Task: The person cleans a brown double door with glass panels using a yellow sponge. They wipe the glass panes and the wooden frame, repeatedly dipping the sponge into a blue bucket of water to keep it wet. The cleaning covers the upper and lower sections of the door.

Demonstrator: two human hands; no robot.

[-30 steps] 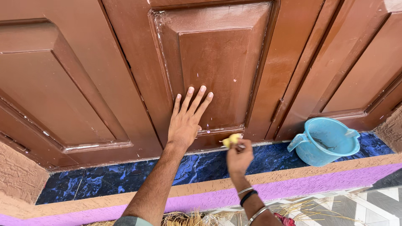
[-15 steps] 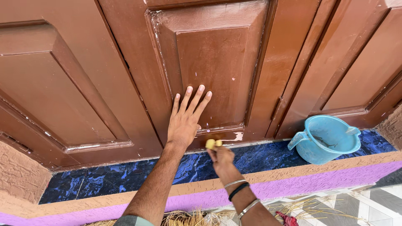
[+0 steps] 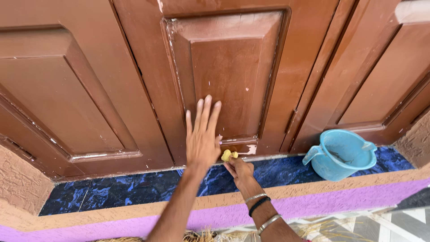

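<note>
Pinched in the right hand's (image 3: 239, 169) grip against the bottom rail of the brown door (image 3: 233, 80), a small yellow sponge (image 3: 228, 155), likely soft, light and squashy, best held by its back; left hand (image 3: 202, 136) spread flat, empty, on the panel.

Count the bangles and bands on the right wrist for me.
3, all on the right wrist below the right hand: a silver bangle nearest the hand, a black band just behind it, and a second silver bangle farther up the forearm.
</note>
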